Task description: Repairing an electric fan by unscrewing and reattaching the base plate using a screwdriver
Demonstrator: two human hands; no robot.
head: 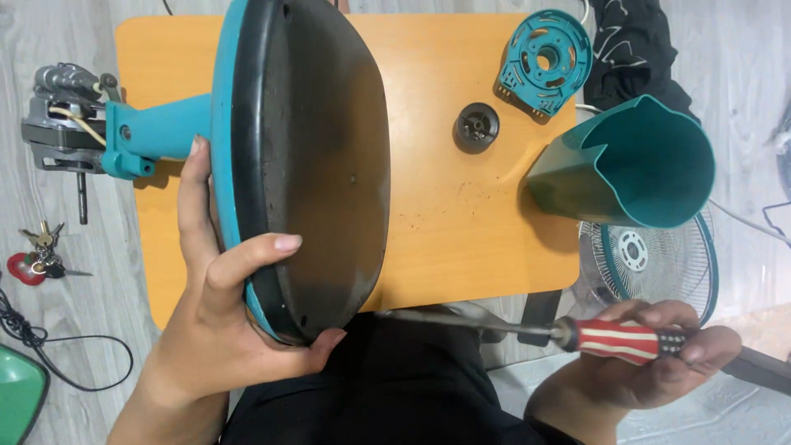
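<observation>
My left hand (pixel 227 288) grips the rim of a teal fan base (pixel 309 156), tipped on its side so its black underside faces me. The base's teal neck leads left to a bare grey motor (pixel 62 124) with a shaft. My right hand (pixel 651 363) holds a screwdriver (pixel 577 334) with a red and white striped handle. Its metal shank points left, with the tip near the lower edge of the black underside.
An orange table (pixel 461 214) carries a round black knob (pixel 477 127), a teal motor cover plate (pixel 545 62) and a teal cone-shaped housing (pixel 638 165). A fan grille (pixel 659 264) lies on the floor at right. Keys (pixel 37 255) and a black cable (pixel 49 346) lie at left.
</observation>
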